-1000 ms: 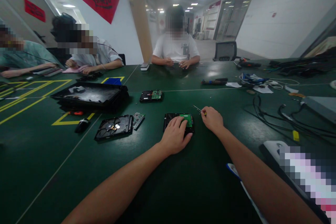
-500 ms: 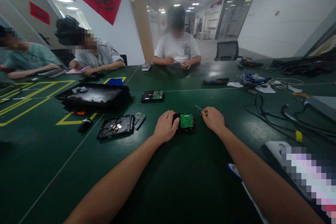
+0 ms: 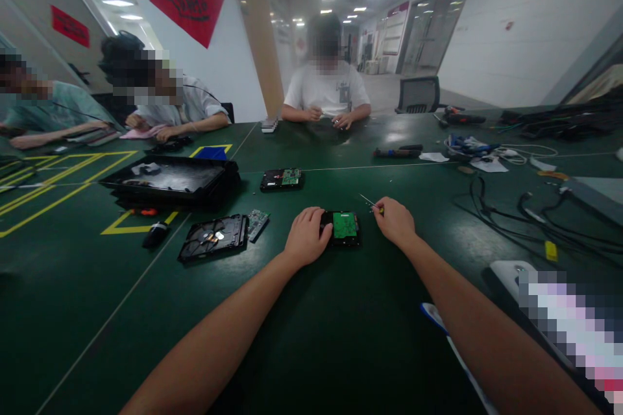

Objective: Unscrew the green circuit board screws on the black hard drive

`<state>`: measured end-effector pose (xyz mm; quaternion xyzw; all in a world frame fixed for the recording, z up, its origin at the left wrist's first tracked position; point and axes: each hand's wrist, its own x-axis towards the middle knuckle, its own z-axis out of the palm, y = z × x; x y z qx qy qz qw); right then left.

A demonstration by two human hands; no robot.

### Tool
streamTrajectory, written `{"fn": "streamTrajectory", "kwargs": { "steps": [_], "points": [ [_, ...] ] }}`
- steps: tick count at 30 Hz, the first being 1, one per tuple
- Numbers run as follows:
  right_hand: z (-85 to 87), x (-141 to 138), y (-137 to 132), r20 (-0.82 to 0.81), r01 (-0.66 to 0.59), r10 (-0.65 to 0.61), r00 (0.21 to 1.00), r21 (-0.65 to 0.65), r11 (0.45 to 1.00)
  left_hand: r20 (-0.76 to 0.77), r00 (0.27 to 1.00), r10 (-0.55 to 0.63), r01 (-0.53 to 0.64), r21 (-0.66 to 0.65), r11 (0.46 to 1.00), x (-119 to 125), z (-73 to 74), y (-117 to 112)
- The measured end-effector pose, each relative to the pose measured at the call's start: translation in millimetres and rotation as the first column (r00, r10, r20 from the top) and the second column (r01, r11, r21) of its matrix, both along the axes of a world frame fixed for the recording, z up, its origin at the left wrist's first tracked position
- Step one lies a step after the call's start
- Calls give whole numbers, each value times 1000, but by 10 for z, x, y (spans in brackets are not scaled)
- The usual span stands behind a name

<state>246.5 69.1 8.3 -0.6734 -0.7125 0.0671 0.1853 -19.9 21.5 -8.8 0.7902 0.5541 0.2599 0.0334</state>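
A black hard drive (image 3: 344, 229) with a green circuit board facing up lies on the dark green table (image 3: 311, 311) in front of me. My left hand (image 3: 306, 236) grips the drive's left edge, fingers curled on it. My right hand (image 3: 395, 220) rests just right of the drive, closed on a small screwdriver (image 3: 370, 202) whose thin shaft points up and left.
To the left lie an opened drive (image 3: 213, 236), a loose circuit board (image 3: 256, 223), a black mouse (image 3: 154, 233) and a black tray (image 3: 170, 178). Another drive (image 3: 281, 179) sits further back. Cables (image 3: 525, 211) spread at right. Three people sit at the far side.
My left hand slid from on top of the drive to its left edge, uncovering the green board. My right hand with the screwdriver has hardly moved.
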Motion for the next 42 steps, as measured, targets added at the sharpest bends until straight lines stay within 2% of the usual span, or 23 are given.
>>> {"fn": "streamTrajectory", "kwargs": {
  "steps": [6,10,12,15,18,20,22,24,29,32,35,39,42],
  "points": [
    [22,22,-9,-34,30,-30,999,9,1000,-6,1000,7,-7,-7,1000,-2,-24,5],
    [48,50,-41,-91,16,-14,996,19,1000,-31,999,-17,15,-60,998,-33,-1,26],
    [57,59,-64,-118,2,1,993,22,1000,-54,996,-75,69,-99,993,-75,46,39],
    [70,59,-108,-128,-45,49,991,30,999,-95,969,-227,210,-161,964,-171,143,59],
    [92,39,-164,-131,-143,151,980,67,987,-94,937,-336,312,-204,928,-274,226,71],
    [111,16,-201,-143,-214,223,964,78,974,-95,927,-362,335,-223,915,-323,260,62],
    [127,-14,-232,-142,-276,283,949,63,959,-117,938,-326,293,-234,927,-339,285,28],
    [137,-46,-254,-129,-330,332,935,35,943,-150,961,-230,194,-220,956,-309,317,-37],
    [134,-103,-262,-162,-446,438,884,-12,895,-182,983,1,-14,-71,997,-11,433,-311],
    [128,-104,-253,-199,-471,456,868,-35,881,-205,979,20,-26,-24,999,232,438,-504],
    [133,-89,-254,-224,-475,453,863,-50,879,-208,977,52,-58,-23,998,415,353,-654],
    [148,-83,-271,-231,-464,443,866,-44,885,-168,984,61,-67,-27,997,514,216,-735],
    [157,-93,-280,-216,-446,426,879,-56,893,-144,987,69,-75,-40,996,523,181,-746]
  ]
}}
